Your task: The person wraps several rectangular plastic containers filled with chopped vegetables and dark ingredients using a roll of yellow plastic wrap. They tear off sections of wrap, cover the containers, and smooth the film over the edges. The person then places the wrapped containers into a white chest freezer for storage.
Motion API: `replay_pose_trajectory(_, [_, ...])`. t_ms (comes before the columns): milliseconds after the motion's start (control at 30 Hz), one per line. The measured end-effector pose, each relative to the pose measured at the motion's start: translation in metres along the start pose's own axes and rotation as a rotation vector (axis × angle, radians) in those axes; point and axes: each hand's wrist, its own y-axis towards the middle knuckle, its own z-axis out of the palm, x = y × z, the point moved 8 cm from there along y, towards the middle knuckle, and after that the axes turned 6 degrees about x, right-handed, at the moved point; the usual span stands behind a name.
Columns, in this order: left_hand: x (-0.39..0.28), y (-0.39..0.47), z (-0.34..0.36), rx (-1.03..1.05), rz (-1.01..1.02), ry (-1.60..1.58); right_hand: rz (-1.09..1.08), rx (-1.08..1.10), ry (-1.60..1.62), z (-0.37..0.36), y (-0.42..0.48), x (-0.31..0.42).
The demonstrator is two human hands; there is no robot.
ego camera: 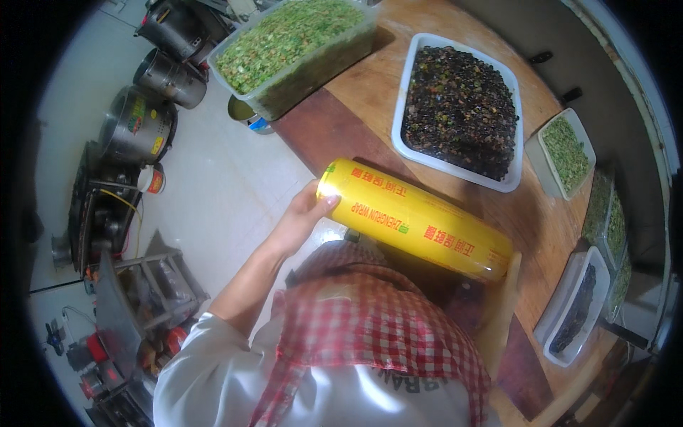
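Note:
My left hand (312, 208) grips the left end of a large yellow roll of plastic wrap (416, 219), thumb on top. The roll lies aslant in front of my checked apron, over the near edge of the wooden table (363, 128), its right end by a raised pale board (504, 315). My right hand is out of view. Just beyond the roll, a white tray (405, 152) holds a dark chopped mixture. Farther left, a deep clear plastic tub (315, 74) is full of chopped green vegetables.
Smaller containers (544, 171) of chopped greens and a white tub (555, 315) with dark food line the table's right side. Steel pots (133, 128) and a stove stand at the left. A metal rack (155, 288) is at lower left, and a round tin (243, 109) sits below the big tub.

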Motion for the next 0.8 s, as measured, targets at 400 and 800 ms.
replay_pose_trajectory(400, [-0.092, -0.006, 0.036, -0.208, 0.544, 1.279, -0.069, -0.081, -0.304, 0.015, -0.019, 0.019])
replay_pose_trajectory(800, [-0.093, 0.001, 0.048, -0.129, 0.478, 1.49, -0.166, -0.028, -0.4, 0.018, -0.021, 0.029])
